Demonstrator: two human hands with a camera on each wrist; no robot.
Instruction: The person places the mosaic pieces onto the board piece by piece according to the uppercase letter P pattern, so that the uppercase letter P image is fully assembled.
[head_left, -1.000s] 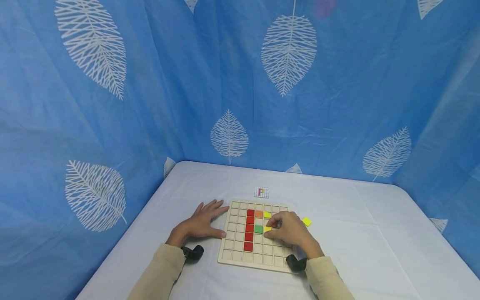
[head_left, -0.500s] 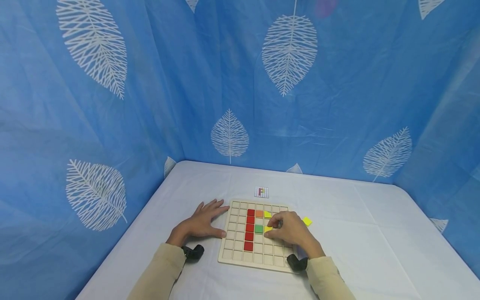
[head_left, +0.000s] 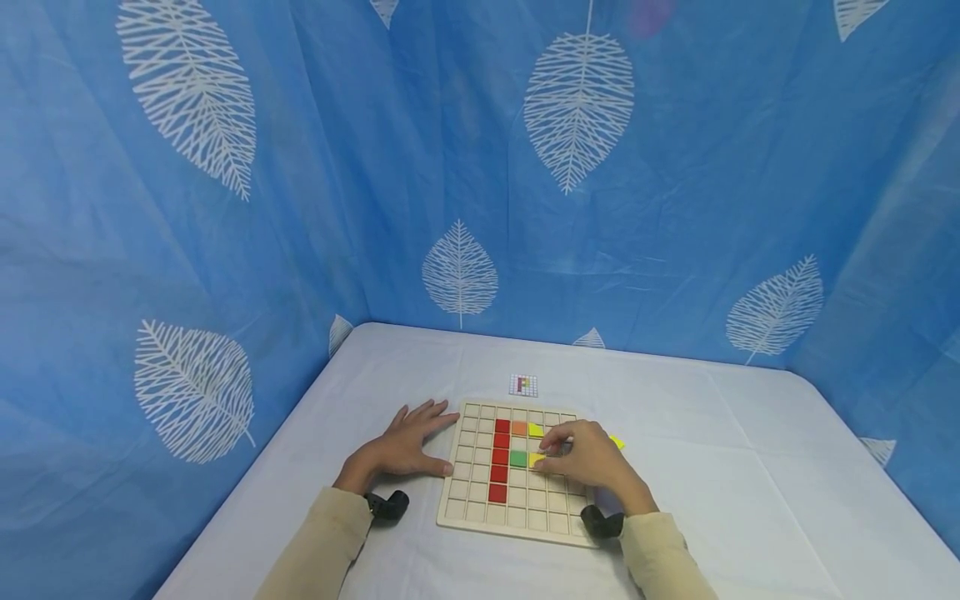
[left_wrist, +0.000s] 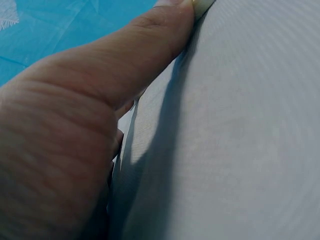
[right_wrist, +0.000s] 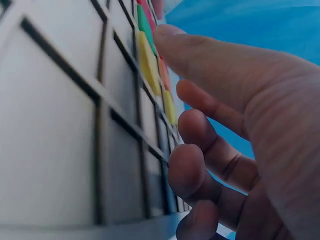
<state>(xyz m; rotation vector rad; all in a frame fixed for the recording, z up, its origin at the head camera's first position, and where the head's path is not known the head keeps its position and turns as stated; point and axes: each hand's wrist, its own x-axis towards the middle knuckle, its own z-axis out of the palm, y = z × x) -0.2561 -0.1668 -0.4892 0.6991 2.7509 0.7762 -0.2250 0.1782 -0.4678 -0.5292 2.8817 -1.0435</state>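
Note:
In the head view, a wooden grid board [head_left: 480, 527] lies on the table. Several red tiles [head_left: 498, 457] form a column in it. To their right sit an orange tile [head_left: 519, 427] and a yellow tile [head_left: 535, 430], with a green tile [head_left: 518, 459] and another yellow tile [head_left: 534, 460] lower down. My left hand [head_left: 405, 442] lies spread at the board's left side, thumb and a fingertip touching its edge. My right hand [head_left: 591, 457] hovers over the board's right part, thumb by the lower yellow tile. The right wrist view shows its fingers [right_wrist: 186, 172] loosely curled, apart from the tiles.
A small printed pattern card [head_left: 523, 385] lies beyond the board. One loose yellow tile [head_left: 617, 442] is on the white table [head_left: 750, 467] to the right, partly hidden by my right hand. A blue leaf-patterned cloth [head_left: 660, 208] hangs around the table.
My right hand has shifted slightly right, away from the lower yellow tile, which stays in the grid. It now covers more of the loose yellow tile. The left hand has kept its place.

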